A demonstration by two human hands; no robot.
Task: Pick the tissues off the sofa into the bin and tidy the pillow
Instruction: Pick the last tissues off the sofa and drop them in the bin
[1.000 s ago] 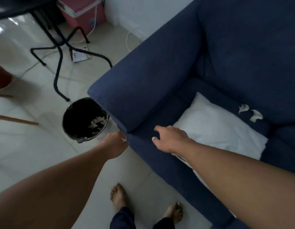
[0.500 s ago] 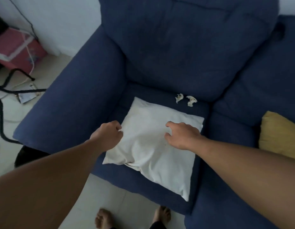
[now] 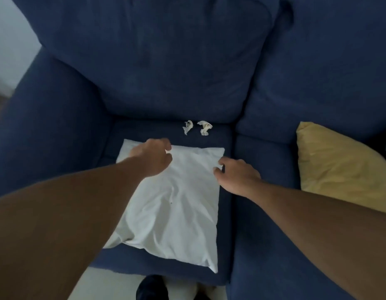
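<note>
Two crumpled white tissues [image 3: 187, 127] [image 3: 205, 127] lie side by side at the back of the dark blue sofa's seat [image 3: 144, 131], just below the back cushion. A white pillow [image 3: 176, 204] lies flat on the same seat, in front of them. My left hand [image 3: 153, 158] hovers over the pillow's far edge, a short way from the left tissue, fingers loosely curved and holding nothing. My right hand [image 3: 237, 176] is at the pillow's right edge near its far corner, fingers bent, fingertips touching the cloth. The bin is out of view.
A yellow cushion [image 3: 339, 167] rests on the neighbouring seat to the right. The sofa's left armrest [image 3: 49, 126] rises beside the pillow. Pale floor [image 3: 114, 284] and my feet show below the seat's front edge.
The view has swung from the bin and armrest to the seat. Both hands have moved forward over the pillow, the left toward the tissues and the right to the pillow's right edge.
</note>
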